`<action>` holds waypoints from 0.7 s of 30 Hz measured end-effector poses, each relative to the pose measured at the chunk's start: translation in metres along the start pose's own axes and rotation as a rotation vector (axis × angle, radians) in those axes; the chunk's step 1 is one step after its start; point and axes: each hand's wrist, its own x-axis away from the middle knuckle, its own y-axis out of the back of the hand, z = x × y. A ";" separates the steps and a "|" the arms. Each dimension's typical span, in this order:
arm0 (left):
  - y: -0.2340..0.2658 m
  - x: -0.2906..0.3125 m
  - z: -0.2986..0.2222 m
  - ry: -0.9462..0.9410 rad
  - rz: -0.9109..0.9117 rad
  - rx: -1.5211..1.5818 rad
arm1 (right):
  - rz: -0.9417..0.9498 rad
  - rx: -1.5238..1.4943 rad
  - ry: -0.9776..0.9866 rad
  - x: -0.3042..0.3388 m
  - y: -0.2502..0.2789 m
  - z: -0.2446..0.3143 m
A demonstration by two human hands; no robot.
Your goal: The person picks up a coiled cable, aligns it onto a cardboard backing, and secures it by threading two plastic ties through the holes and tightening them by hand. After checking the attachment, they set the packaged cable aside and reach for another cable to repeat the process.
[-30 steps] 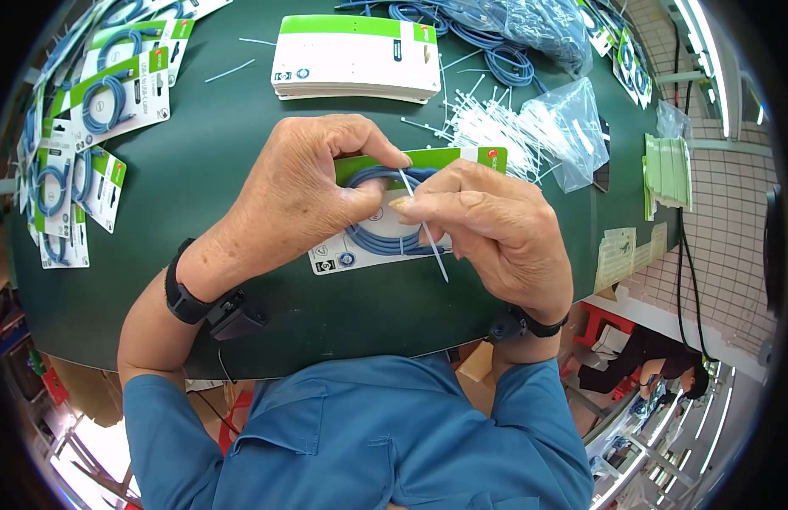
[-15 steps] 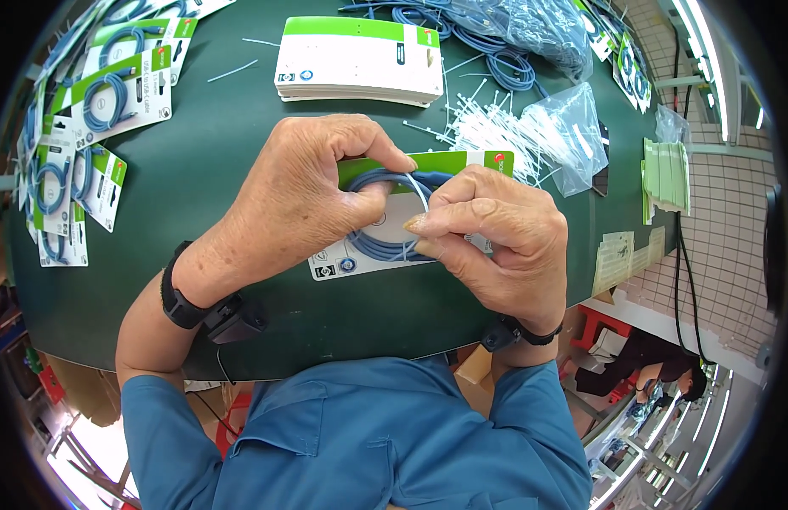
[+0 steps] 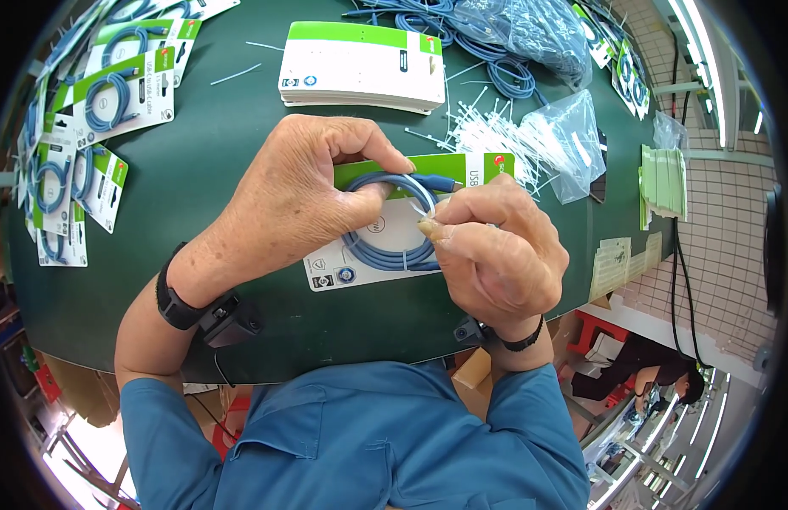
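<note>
A coiled blue cable (image 3: 368,248) lies on a white and green packaging card (image 3: 385,219) in front of me. A small white tie cinches the coil near its lower side. My left hand (image 3: 292,195) is closed, thumb and forefinger gripping the coil's upper part. At the top right of the coil, a white cable tie (image 3: 423,194) loops round the strands. My right hand (image 3: 504,255) is closed in a pinch on that cable tie, beside the coil's right edge. The cable's plug shows above the right hand, against the green band.
Beyond my hands stands a stack of cards (image 3: 360,68). Loose white cable ties (image 3: 487,132) and a clear bag (image 3: 572,144) lie right of it, with blue cables (image 3: 511,78) behind. Cards with cables (image 3: 113,98) cover the far left. A person (image 3: 666,365) sits off to the right.
My right hand has moved slightly right, with the cable tie in its pinch. The plug and more of the card's right end now show. My left hand has hardly moved.
</note>
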 end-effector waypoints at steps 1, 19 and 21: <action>0.000 0.000 0.000 0.000 0.005 0.001 | -0.006 -0.002 -0.006 0.000 0.000 0.000; -0.002 0.000 0.006 0.002 0.009 0.002 | 0.035 -0.001 -0.058 0.003 -0.006 -0.008; -0.002 -0.001 0.006 -0.006 0.009 -0.007 | 0.034 0.015 -0.045 0.003 -0.007 -0.010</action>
